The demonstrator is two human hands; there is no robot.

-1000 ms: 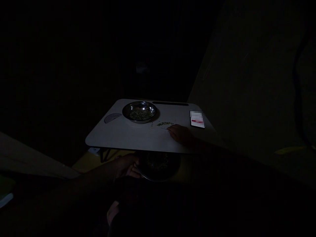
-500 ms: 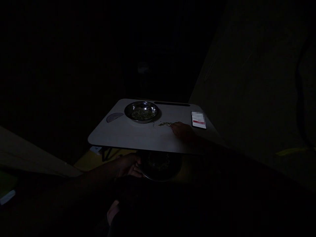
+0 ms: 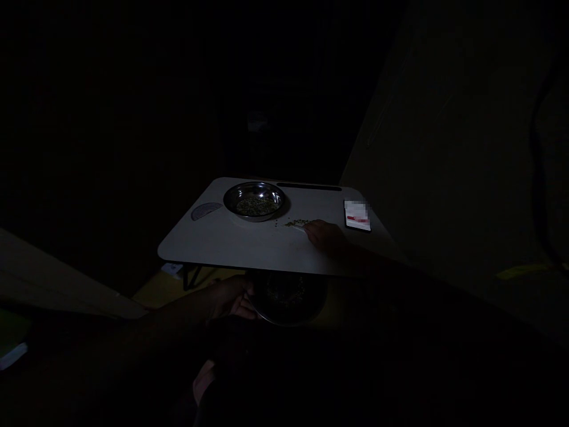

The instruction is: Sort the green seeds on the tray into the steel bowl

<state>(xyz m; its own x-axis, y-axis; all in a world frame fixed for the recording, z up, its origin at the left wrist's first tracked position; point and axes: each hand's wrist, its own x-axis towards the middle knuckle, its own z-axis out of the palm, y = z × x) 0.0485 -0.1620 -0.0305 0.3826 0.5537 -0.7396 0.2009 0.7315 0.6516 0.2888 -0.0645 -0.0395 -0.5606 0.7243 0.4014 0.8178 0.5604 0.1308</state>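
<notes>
My left hand (image 3: 237, 299) is closed on the left rim of a metal bowl (image 3: 288, 324), held just below the front edge of the white table (image 3: 231, 246). Small pale bits lie inside that bowl, too dim to name. On the tabletop, my right hand (image 3: 326, 235) has its fingers closed on a thin pale strip (image 3: 299, 228); its kind cannot be made out. Right beside the strip's tip is a scatter of small greenish grains (image 3: 293, 223). A shiny steel bowl (image 3: 254, 218) with more such grains in it stands at the back left of the table.
At the table's left lies a half-round, protractor-like piece (image 3: 205, 211). A phone with a lit screen (image 3: 357, 216) rests on the right side. A dark slot (image 3: 309, 187) runs along the back edge. The wall (image 3: 444, 178) rises at the right; most surroundings are dark.
My right hand has shifted very slightly, and more of the pale strip shows beside the grains. The left hand and its bowl stay in place.
</notes>
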